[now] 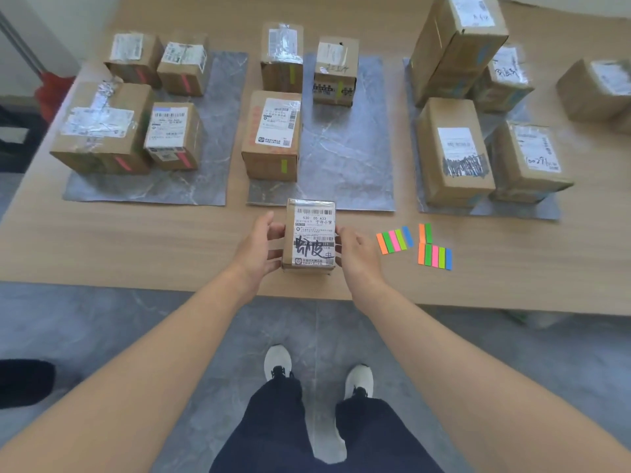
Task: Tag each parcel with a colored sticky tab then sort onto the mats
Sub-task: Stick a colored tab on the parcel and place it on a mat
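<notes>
Small parcel (pixel 311 233) at middle of desk (pixel 136 240) front edge, label up. Gripped at both sides by left hand (pixel 257 249) and right hand (pixel 358 256), fingers curled round it. Sticky tabs (pixel 396 240) just right; grey mats (pixel 345 158) nearer far edge.

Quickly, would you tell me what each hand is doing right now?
Left hand: holds the parcel by its left side.
Right hand: holds the same parcel by its right side.

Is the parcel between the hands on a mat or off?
Off. The parcel is over bare table, short of the middle mat, held by the left hand and right hand.
</notes>
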Tool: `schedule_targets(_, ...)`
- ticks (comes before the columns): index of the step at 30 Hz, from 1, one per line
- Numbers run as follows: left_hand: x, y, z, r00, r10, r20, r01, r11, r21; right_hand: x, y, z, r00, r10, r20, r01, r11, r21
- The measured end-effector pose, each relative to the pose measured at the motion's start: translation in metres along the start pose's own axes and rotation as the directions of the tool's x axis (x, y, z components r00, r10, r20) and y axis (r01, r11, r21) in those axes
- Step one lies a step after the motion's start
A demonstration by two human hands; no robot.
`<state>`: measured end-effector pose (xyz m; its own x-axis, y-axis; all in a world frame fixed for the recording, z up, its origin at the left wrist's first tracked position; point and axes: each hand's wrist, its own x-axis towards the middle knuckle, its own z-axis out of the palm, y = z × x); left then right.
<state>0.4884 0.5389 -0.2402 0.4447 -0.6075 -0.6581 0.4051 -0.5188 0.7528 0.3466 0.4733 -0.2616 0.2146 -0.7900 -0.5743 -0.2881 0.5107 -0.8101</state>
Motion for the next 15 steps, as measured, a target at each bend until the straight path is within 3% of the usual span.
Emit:
schedule_targets(11, 0.008, -0.02, -0.011, 1.0, 0.001, 0.02, -0.002, 1.0, 0.025, -0.004, 0.02, 0.01, 0.999, -0.031, -0.015, 0.031, 0.999, -0.045)
schedule_targets(15, 0.0, -0.005, -0.009, 0.989, 0.138, -0.046, -0.131, 0.982, 0.139, -0.012, 0.01, 0.002, 0.992, -0.025, -0.127, 0.022, 0.999, -0.024)
